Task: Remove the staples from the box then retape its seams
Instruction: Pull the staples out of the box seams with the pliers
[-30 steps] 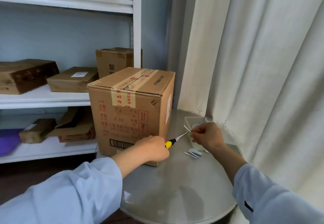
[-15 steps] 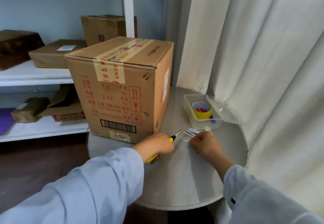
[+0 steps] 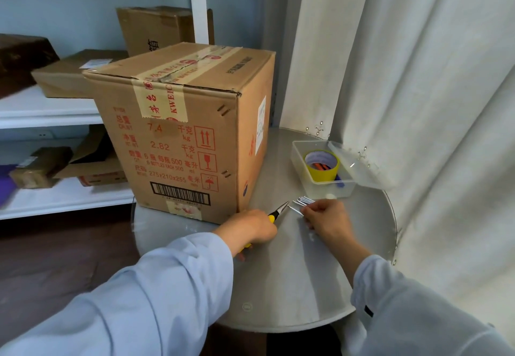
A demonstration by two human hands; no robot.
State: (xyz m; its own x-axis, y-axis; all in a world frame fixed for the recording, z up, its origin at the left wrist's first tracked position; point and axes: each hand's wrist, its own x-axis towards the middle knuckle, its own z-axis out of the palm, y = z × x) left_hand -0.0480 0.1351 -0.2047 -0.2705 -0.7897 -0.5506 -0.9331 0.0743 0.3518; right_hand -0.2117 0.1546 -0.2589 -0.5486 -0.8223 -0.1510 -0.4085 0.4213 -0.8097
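- Shelves (image 3: 47, 110): white boards holding brown parcels, at left.
- Box (image 3: 178, 132): square corrugated cardboard, printed tape over the top seam, upright on the table's left part.
- Left hand (image 3: 248, 230): grasps yellow-handled pliers (image 3: 278, 212).
- Right hand (image 3: 326, 219): pinches one thin metal staple (image 3: 296, 210) beside loose ones.
- Table (image 3: 292, 286): round, smooth, grey.
- Tub (image 3: 323, 171): clear plastic, yellow tape roll (image 3: 322, 171) inside.
- Curtain (image 3: 418, 77): pale, pleated.

Soft, even daylight fills the scene, brightest through the curtain (image 3: 418, 77) on the right. The worktop (image 3: 292, 272) carries a faint sheen and weak shadows. Wide-angle bending curves the edges; the near sleeves look slightly blurred.
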